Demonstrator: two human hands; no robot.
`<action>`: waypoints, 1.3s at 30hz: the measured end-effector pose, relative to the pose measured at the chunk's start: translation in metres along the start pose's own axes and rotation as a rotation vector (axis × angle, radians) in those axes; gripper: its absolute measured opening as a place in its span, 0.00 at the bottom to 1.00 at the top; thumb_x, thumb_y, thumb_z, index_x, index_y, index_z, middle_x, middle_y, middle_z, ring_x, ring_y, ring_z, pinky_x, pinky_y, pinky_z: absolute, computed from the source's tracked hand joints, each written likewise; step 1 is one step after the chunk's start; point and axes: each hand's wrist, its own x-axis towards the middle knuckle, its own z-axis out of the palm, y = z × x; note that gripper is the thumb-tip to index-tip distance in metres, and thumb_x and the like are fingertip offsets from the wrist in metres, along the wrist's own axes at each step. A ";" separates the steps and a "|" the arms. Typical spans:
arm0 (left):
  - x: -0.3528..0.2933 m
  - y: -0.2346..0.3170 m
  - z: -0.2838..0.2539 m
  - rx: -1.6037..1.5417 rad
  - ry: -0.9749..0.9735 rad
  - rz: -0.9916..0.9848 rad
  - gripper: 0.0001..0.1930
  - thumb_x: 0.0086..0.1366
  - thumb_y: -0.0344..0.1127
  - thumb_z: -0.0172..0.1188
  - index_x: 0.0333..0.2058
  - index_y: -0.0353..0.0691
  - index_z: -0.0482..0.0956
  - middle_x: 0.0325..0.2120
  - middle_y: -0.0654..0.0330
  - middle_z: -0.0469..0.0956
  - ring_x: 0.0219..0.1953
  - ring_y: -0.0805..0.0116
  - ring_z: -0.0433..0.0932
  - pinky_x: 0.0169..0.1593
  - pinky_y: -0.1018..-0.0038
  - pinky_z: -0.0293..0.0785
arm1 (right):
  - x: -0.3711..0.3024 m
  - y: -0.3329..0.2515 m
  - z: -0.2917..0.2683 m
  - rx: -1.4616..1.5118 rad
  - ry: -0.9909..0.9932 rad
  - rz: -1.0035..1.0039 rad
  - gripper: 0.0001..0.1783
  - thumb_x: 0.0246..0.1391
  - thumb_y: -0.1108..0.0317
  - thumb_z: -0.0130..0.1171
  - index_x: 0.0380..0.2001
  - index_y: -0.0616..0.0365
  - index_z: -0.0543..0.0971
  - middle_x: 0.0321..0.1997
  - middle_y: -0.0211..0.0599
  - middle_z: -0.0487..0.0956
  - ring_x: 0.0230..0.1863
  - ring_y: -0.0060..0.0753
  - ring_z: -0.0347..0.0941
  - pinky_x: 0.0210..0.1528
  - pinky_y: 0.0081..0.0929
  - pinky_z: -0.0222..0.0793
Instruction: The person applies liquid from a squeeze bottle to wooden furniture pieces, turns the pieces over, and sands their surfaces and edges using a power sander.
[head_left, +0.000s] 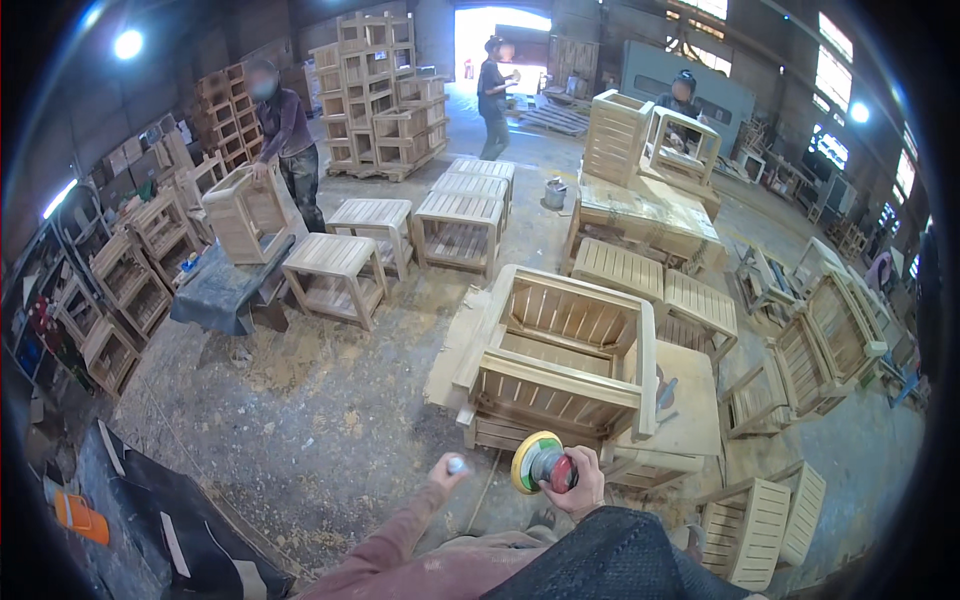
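My right hand [588, 487] is closed round the red and grey body of a round sander [548, 467]. Its disc, yellow-rimmed with green and white on it, is tilted up to the left, apart from the wood. To the left, my left hand [442, 472] is closed on a small item with a pale, round end [456, 466]; its kind cannot be made out. Just beyond both hands, a slatted wooden furniture frame [570, 392] lies with its open side up on a work table, and neither hand touches it.
A light board-topped table [690, 400] with a dark tool stands right of the frame. Slatted wooden stools [335, 262] stand ahead, left of a bucket [555, 192]. Several co-workers are farther back, one holding a stool [240, 215]. An orange container [82, 517] lies lower left.
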 end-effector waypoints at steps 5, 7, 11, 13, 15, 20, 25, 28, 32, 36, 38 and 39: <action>-0.044 -0.026 0.008 -0.080 0.193 -0.304 0.19 0.49 0.29 0.63 0.40 0.41 0.68 0.29 0.64 0.71 0.32 0.75 0.70 0.38 0.77 0.68 | 0.031 0.065 -0.020 0.016 0.048 -0.023 0.35 0.23 0.64 0.70 0.41 0.56 0.69 0.39 0.44 0.70 0.39 0.46 0.70 0.39 0.35 0.69; -0.041 -0.022 0.026 -0.159 0.276 -0.365 0.18 0.50 0.28 0.62 0.40 0.41 0.68 0.29 0.64 0.71 0.31 0.75 0.70 0.37 0.78 0.68 | 0.048 0.097 -0.037 0.044 0.093 -0.022 0.35 0.23 0.65 0.70 0.41 0.57 0.68 0.38 0.44 0.70 0.39 0.46 0.70 0.40 0.34 0.69; -0.001 0.011 0.089 -0.256 0.514 -0.361 0.17 0.51 0.26 0.61 0.40 0.41 0.67 0.30 0.65 0.70 0.32 0.76 0.69 0.37 0.79 0.67 | 0.055 0.152 -0.078 0.102 0.176 0.078 0.35 0.23 0.67 0.70 0.40 0.60 0.68 0.37 0.46 0.70 0.38 0.45 0.70 0.42 0.33 0.67; 0.047 0.039 0.126 -0.306 0.483 -0.270 0.17 0.51 0.25 0.60 0.40 0.41 0.67 0.31 0.65 0.70 0.32 0.76 0.69 0.37 0.79 0.67 | 0.057 0.182 -0.095 0.119 0.175 0.116 0.35 0.23 0.67 0.70 0.41 0.60 0.68 0.37 0.45 0.70 0.38 0.43 0.70 0.42 0.32 0.66; 0.085 0.073 0.142 -0.336 0.449 -0.201 0.17 0.51 0.25 0.60 0.40 0.40 0.67 0.31 0.65 0.69 0.32 0.76 0.68 0.37 0.79 0.67 | 0.057 0.208 -0.105 0.117 0.143 0.186 0.35 0.23 0.67 0.70 0.41 0.60 0.67 0.37 0.45 0.70 0.38 0.43 0.70 0.42 0.32 0.66; 0.211 0.124 0.146 -0.149 0.330 0.162 0.16 0.53 0.24 0.57 0.41 0.39 0.66 0.31 0.64 0.69 0.33 0.76 0.69 0.39 0.79 0.67 | 0.048 0.220 -0.124 0.038 0.227 0.378 0.35 0.23 0.68 0.70 0.41 0.60 0.67 0.37 0.44 0.71 0.39 0.43 0.70 0.43 0.31 0.66; 0.303 0.103 0.086 -0.065 0.540 0.127 0.18 0.53 0.25 0.58 0.43 0.38 0.64 0.31 0.62 0.69 0.31 0.74 0.69 0.38 0.77 0.68 | 0.043 0.212 -0.113 -0.046 0.393 0.548 0.36 0.21 0.68 0.69 0.41 0.59 0.68 0.37 0.44 0.71 0.39 0.45 0.70 0.43 0.33 0.66; 0.329 0.038 0.042 -0.051 0.703 0.073 0.20 0.53 0.28 0.59 0.44 0.36 0.62 0.33 0.59 0.70 0.33 0.69 0.71 0.39 0.74 0.68 | 0.056 0.221 -0.102 -0.158 0.387 0.534 0.36 0.22 0.66 0.69 0.42 0.58 0.68 0.37 0.45 0.71 0.39 0.47 0.70 0.42 0.35 0.67; 0.347 0.035 0.030 0.177 0.820 -0.101 0.24 0.54 0.33 0.58 0.48 0.36 0.60 0.36 0.53 0.72 0.37 0.61 0.73 0.42 0.68 0.68 | 0.090 0.248 -0.089 -0.270 0.302 0.538 0.37 0.25 0.62 0.68 0.45 0.59 0.67 0.40 0.44 0.70 0.41 0.48 0.70 0.43 0.37 0.67; 0.354 0.054 0.027 0.236 0.856 -0.167 0.27 0.54 0.39 0.59 0.49 0.34 0.59 0.39 0.47 0.72 0.41 0.52 0.73 0.44 0.64 0.67 | 0.130 0.280 -0.065 -0.406 0.126 0.688 0.31 0.29 0.61 0.65 0.41 0.55 0.67 0.41 0.47 0.70 0.43 0.50 0.68 0.43 0.41 0.67; 0.364 0.037 0.020 0.358 0.870 -0.150 0.27 0.56 0.42 0.57 0.49 0.34 0.59 0.40 0.44 0.71 0.43 0.48 0.72 0.44 0.61 0.67 | 0.143 0.293 -0.052 -0.542 0.089 0.746 0.29 0.30 0.61 0.64 0.40 0.53 0.67 0.42 0.46 0.69 0.43 0.49 0.69 0.42 0.41 0.68; 0.368 0.040 0.024 0.336 0.882 -0.109 0.28 0.55 0.44 0.58 0.49 0.35 0.59 0.39 0.44 0.71 0.42 0.49 0.72 0.43 0.61 0.67 | 0.152 0.296 -0.051 -0.568 0.065 0.812 0.31 0.31 0.60 0.63 0.44 0.50 0.66 0.43 0.43 0.70 0.41 0.49 0.70 0.41 0.42 0.69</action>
